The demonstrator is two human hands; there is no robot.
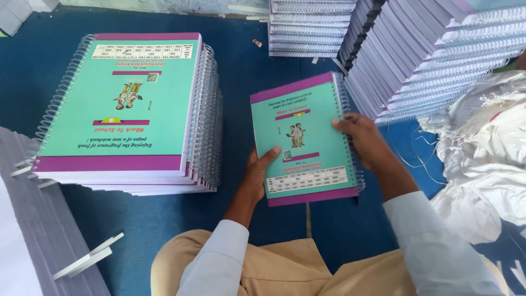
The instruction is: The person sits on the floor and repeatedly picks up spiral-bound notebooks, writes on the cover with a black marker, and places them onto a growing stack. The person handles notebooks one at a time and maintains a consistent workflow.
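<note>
I hold a spiral-bound notebook [302, 140] with a teal cover and purple bands above the blue floor. My left hand [256, 178] grips its lower left edge, thumb on the cover. Fingers of my right hand [364, 140] curl over the wire spiral along its right edge. A tall stack of the same teal notebooks [123, 109] stands to the left, covers turned the other way round, spirals alternating between left and right sides.
Leaning rows of white spiral-bound notebooks [422, 60] fill the upper right, another pile [309, 27] at top centre. White woven sacks [485, 159] lie at right. Grey sheets and white strips [38, 235] sit at the lower left. My knees [285, 268] are below.
</note>
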